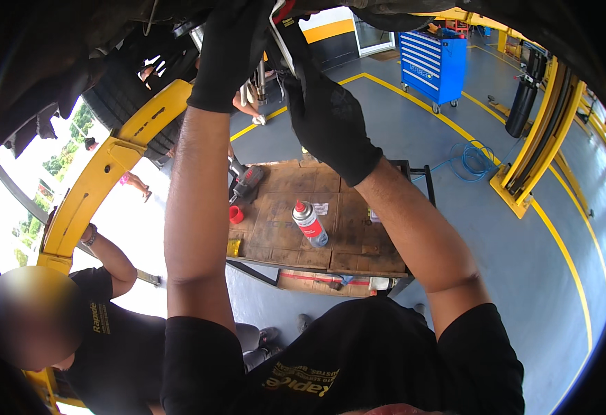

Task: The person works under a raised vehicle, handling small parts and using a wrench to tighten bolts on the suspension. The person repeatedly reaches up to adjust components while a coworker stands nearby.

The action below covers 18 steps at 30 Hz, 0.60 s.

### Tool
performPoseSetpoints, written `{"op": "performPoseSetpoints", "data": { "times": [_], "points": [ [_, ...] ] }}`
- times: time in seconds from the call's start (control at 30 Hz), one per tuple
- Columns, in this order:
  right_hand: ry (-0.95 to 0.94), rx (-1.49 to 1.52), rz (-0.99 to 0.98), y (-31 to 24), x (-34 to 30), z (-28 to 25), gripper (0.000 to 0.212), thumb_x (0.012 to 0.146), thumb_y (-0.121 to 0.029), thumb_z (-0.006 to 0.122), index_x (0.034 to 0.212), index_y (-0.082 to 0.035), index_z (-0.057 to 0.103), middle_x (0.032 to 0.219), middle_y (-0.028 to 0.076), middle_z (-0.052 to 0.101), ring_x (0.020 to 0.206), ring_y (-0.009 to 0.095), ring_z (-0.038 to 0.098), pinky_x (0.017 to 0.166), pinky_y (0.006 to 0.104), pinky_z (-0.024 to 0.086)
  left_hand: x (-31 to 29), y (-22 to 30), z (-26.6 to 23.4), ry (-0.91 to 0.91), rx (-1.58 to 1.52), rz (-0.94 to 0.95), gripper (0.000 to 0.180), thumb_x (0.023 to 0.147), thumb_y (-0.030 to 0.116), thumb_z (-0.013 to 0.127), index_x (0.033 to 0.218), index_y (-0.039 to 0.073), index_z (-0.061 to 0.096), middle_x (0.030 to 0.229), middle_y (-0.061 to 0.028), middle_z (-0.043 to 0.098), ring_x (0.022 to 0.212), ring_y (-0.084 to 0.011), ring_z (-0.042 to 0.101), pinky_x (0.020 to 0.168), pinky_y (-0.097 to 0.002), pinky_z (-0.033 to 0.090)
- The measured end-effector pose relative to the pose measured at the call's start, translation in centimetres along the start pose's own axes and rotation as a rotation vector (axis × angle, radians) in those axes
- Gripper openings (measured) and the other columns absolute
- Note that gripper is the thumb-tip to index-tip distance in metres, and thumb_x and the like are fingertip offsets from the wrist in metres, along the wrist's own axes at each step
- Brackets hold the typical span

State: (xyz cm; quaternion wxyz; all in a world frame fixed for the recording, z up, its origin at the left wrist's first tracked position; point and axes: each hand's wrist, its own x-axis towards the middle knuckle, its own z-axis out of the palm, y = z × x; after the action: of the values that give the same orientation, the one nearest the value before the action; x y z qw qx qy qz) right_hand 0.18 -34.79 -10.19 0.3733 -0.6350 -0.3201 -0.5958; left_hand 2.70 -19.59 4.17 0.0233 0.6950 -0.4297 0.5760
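Observation:
Both my arms reach up beneath a raised vehicle. My left hand (232,59), in a black glove, is up against the dark underbody beside a shiny metal rod-like part (261,81); its fingers are hidden. To its right, my right hand (332,121), also black-gloved, points upward with thumb and fingers around the lower end of a flat white-edged piece (282,43) that has a dark face and a red corner. What that piece is I cannot make out. Below stands a cardboard-topped work table (275,238) bearing a red-capped spray can (310,223) and a grey impact wrench (247,183).
A yellow lift arm (102,180) curves along the left by a tyre (126,83). A co-worker in black (109,346) stands lower left, arm raised. Further off are another person's hand (259,120), a blue tool cabinet (433,68), a coiled blue hose (474,159) and a yellow lift post (541,131).

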Motion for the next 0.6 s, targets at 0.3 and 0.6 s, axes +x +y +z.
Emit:
{"op": "performPoseSetpoints", "data": {
  "times": [0.3, 0.6],
  "points": [
    [0.169, 0.047, 0.312, -4.9, 1.5, 4.6, 0.032, 0.102, -0.011, 0.052, 0.133, -0.002, 0.052, 0.104, 0.022, 0.069, 0.091, 0.042, 0.067, 0.078, 0.0494, 0.053, 2.9, -3.1, -1.9, -0.207, -0.558, -0.102, 0.021, 0.100, 0.011, 0.062, 0.118, 0.003, 0.069, 0.108, -0.0084, 0.072, 0.097, -0.0194, 0.068, 0.086, -0.0347, 0.054],
    [0.254, -0.540, -0.003, -5.8, 3.5, 0.3, 0.020, 0.088, -0.014, 0.066, 0.104, -0.003, 0.066, 0.080, 0.012, 0.071, 0.078, 0.032, 0.072, 0.073, 0.0455, 0.057, 3.4, -4.3, -2.4, -0.270, -0.784, -0.130, 0.022, 0.098, 0.025, 0.066, 0.103, 0.005, 0.073, 0.089, -0.0006, 0.070, 0.080, -0.0102, 0.062, 0.076, -0.0294, 0.051]
  ]
}}
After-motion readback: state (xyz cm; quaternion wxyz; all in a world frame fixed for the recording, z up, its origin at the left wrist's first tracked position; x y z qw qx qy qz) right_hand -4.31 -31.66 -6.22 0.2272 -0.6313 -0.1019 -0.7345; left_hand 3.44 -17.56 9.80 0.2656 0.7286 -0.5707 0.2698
